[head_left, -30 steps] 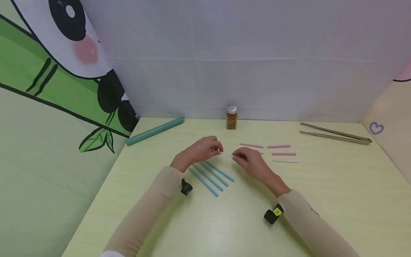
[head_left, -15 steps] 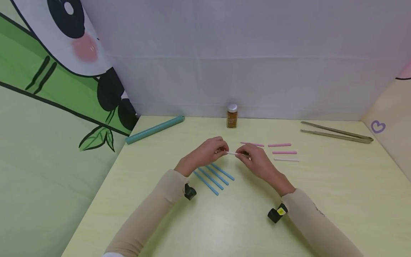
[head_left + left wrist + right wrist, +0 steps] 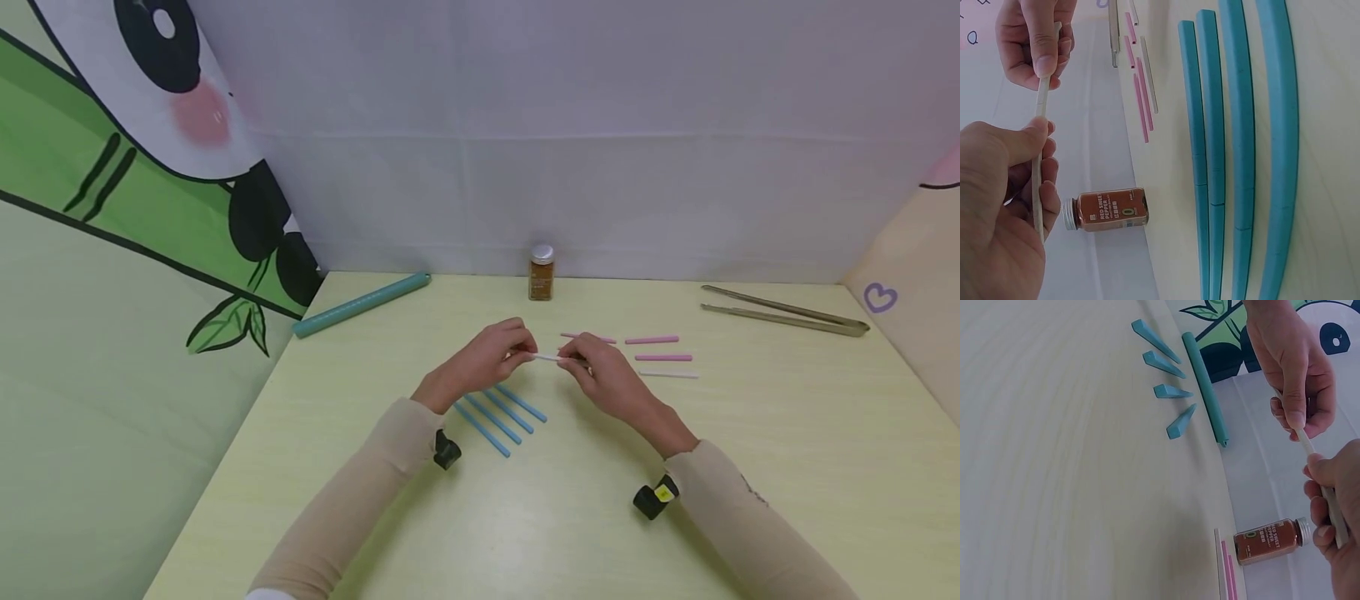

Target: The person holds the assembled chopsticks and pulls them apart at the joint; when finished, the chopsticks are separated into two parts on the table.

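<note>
A thin white stick point(image 3: 547, 357) is held above the table between both hands. The left hand point(image 3: 491, 357) pinches one end between thumb and fingers; the right hand point(image 3: 606, 377) grips the other. In the left wrist view a short stretch of the white stick point(image 3: 1042, 99) shows between the left hand point(image 3: 1007, 169) and the right hand point(image 3: 1038, 37). The right wrist view shows the same white stick point(image 3: 1305, 442), with the right hand point(image 3: 1341, 500) curled round its lower part. Several blue sticks point(image 3: 491, 425) lie side by side below the left hand.
Pink sticks point(image 3: 663, 357) and another white stick point(image 3: 671, 375) lie right of the right hand. A spice jar point(image 3: 541, 275) stands at the back edge, a teal rod point(image 3: 363, 305) at the back left, metal tongs point(image 3: 787, 315) at the back right.
Both hands have shifted to the right with the white stick between them. The right hand now covers the left end of the lower pink and white sticks' area.
</note>
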### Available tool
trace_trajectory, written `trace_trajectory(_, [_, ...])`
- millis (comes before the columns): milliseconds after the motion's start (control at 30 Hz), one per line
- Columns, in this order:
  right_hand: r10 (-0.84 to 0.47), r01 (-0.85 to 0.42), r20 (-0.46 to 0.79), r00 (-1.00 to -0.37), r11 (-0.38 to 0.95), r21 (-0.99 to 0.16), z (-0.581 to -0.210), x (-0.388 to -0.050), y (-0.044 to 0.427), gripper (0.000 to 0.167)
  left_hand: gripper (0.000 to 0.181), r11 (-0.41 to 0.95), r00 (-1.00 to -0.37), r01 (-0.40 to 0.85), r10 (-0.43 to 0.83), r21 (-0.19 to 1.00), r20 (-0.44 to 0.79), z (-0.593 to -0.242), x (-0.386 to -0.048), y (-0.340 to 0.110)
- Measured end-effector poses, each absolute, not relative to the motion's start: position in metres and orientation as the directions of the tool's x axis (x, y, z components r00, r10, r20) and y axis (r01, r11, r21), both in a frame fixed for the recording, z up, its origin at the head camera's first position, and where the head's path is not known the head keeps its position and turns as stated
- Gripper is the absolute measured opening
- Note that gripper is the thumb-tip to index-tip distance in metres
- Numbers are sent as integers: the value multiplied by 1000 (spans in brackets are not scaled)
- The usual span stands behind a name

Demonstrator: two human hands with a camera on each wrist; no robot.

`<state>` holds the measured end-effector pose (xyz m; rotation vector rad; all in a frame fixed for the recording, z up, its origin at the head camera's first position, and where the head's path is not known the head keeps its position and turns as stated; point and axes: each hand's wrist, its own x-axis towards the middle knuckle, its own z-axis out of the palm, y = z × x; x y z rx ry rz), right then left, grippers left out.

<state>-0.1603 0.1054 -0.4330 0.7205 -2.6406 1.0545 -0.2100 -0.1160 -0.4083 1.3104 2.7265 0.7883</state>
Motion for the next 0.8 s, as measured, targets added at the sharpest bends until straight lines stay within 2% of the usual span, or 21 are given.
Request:
trace_trajectory(333, [-375,-591,463,-803,597,-542,-436,-159,111,8,9,512,-634,754,731,412,251,-405,-209,-112])
trace_trajectory(800, [-361,-600,496,-790,621,-504,-434,-158,115,7,10,509,-634,760,717,405,289,-401,-206,-107])
